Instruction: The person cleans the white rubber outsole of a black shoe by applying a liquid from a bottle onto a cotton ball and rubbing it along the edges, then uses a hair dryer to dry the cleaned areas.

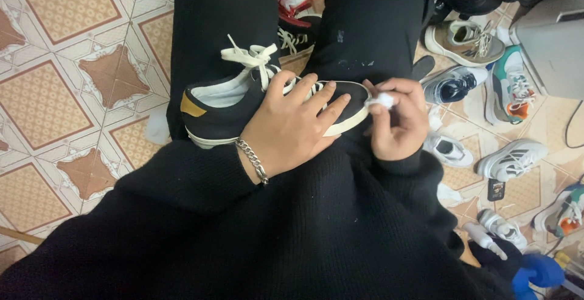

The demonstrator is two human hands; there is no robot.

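While the left hand (292, 127) clamps a black sneaker (243, 108) across the person's lap, the right hand (398, 124) pinches a white wipe (383, 100) against its toe.

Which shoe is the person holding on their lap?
The black shoe with cream laces and a white sole. The left hand presses on it; the other shoes all lie on the tiled floor.

The left hand (292, 127) is covering the middle of the dark sneaker (225, 108), the right hand's curled fingers (389, 102) are hiding most of the white wad (383, 100), and the frame's right edge is cutting off a colourful shoe (569, 212).
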